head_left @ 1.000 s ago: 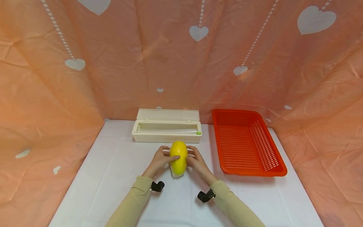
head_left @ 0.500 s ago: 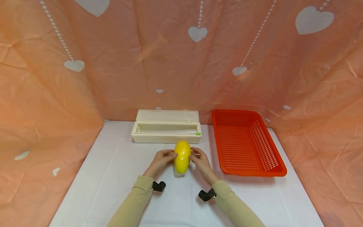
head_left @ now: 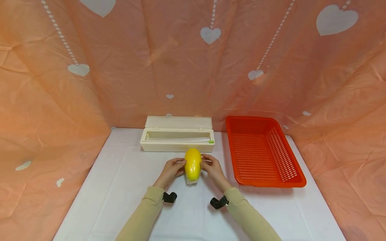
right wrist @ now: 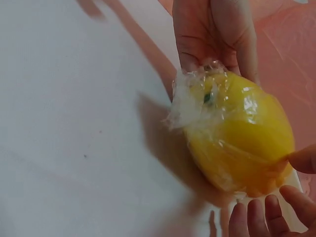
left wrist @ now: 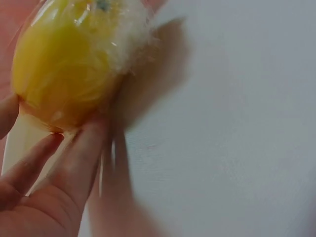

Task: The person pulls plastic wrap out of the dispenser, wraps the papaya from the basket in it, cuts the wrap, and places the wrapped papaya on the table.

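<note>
A yellow oval fruit (head_left: 193,164) in clear plastic film is held between both hands over the white table. Bunched film (right wrist: 185,101) gathers at its near end, around a small dark green spot. My left hand (head_left: 169,172) grips one side with thumb and fingertips, also seen in the left wrist view, where the left hand (left wrist: 47,202) reaches up to the fruit (left wrist: 61,69). On the opposite side my right hand (head_left: 214,171) holds it between thumb and fingers. In the right wrist view the fingers (right wrist: 274,217) touch the fruit's lower end.
Behind the fruit stands a cream cling-film box (head_left: 178,146), lid up, with a green slider (head_left: 211,141) at its right end. An orange-red perforated basket (head_left: 238,167) sits at the right. A peach curtain (head_left: 181,73) with white hearts hangs around the white table (head_left: 120,167).
The fruit has shifted slightly to the right and tilted, its film-covered near end now more visible. The left thumb has drawn back from across its top to its side. Box and basket stay put.
</note>
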### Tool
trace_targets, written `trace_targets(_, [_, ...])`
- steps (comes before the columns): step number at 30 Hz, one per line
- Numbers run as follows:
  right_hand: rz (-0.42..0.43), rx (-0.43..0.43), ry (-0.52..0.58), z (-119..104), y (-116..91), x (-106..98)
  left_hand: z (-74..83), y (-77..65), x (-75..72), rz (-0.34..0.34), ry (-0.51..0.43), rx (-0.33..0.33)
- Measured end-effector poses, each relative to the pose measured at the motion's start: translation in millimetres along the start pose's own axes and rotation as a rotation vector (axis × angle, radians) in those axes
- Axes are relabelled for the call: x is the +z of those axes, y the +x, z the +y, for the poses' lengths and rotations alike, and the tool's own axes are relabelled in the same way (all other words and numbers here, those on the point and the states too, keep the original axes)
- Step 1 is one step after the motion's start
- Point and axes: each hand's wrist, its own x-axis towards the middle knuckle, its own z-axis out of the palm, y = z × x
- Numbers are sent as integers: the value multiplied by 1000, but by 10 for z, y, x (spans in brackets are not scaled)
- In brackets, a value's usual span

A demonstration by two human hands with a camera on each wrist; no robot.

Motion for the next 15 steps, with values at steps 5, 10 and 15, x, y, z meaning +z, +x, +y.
trace_targets(5, [-26, -38, -21, -129, -87, -13, 38, -15, -39, 0, 8, 11])
trace_targets(10, [-31, -58, -11, -78, -70, -32, 94, -41, -79, 18, -21, 7])
trace_targets(15, [-32, -44, -3, 45, -33, -22, 118, -61, -89, 28, -68, 1])
